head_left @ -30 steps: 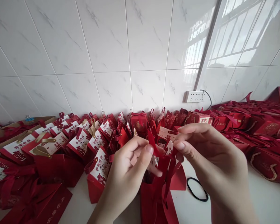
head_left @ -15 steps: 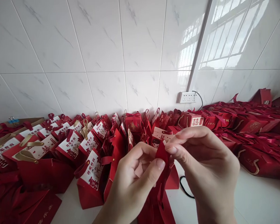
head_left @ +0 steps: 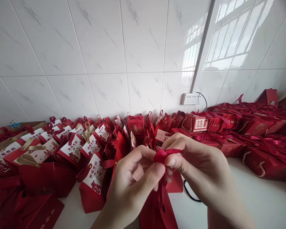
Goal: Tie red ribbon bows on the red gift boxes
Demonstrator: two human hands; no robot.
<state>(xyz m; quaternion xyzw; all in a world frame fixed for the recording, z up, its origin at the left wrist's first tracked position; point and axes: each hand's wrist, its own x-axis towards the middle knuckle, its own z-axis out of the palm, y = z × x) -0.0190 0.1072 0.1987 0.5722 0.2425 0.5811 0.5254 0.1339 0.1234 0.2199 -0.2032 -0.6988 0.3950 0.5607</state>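
Observation:
Between my two hands a red ribbon (head_left: 162, 156) is pinched and folded over. My left hand (head_left: 135, 181) grips it with thumb and forefinger from the left. From the right, the thumb and fingertips of my right hand (head_left: 195, 162) pinch the ribbon's folded end. The ribbon's lower part hangs down over a red gift box (head_left: 165, 206) below my hands, partly hidden by them. A small round hole shows on that box.
Red gift boxes with white printed tags (head_left: 95, 178) crowd the left side. More ribboned red boxes (head_left: 255, 159) are stacked on the right. A power strip (head_left: 192, 99) is against the tiled wall (head_left: 105, 38). A black loop (head_left: 190, 192) lies on the white tabletop (head_left: 264, 203).
My right hand has moved down and left towards my left hand. The ribbon, upright before, is now folded over, with its end pointing right.

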